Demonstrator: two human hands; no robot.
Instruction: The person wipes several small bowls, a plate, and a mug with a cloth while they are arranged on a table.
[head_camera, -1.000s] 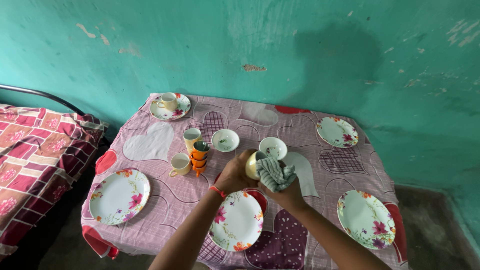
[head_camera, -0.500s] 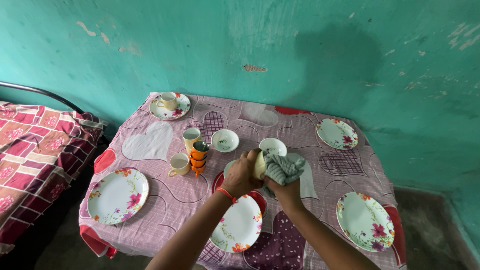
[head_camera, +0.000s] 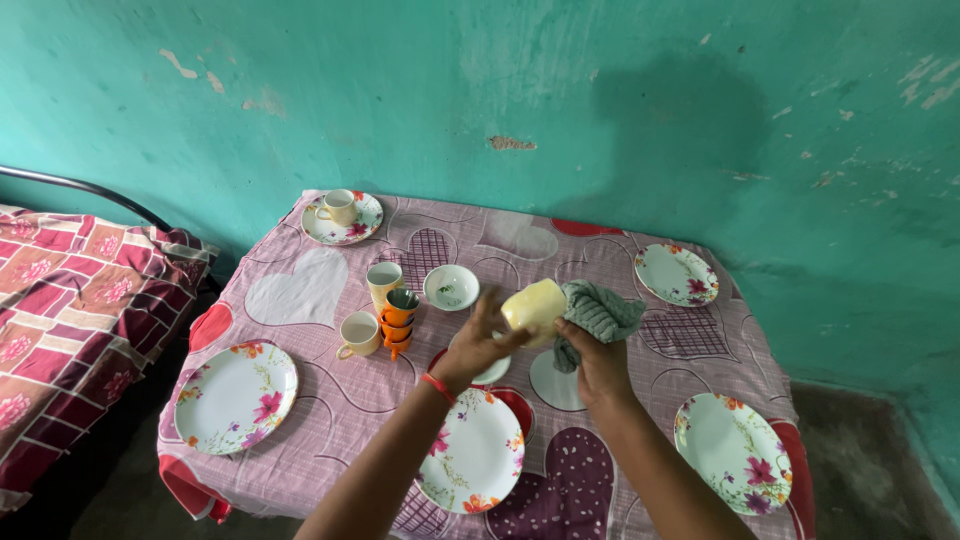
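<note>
You have a pale yellow cup (head_camera: 534, 305) lifted above the tabletop (head_camera: 300, 290), tipped on its side with its base toward you. A grey-green ribbed cloth (head_camera: 598, 312) is bunched against its right side, just touching it.

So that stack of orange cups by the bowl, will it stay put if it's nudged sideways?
Probably not. The orange cups are nested several high on a narrow base, so the stack looks top-heavy and apt to tip. The tablecloth beneath is soft and slightly rumpled, which likely adds wobble. They look hard, maybe ceramic, so a fall could chip them.
</note>
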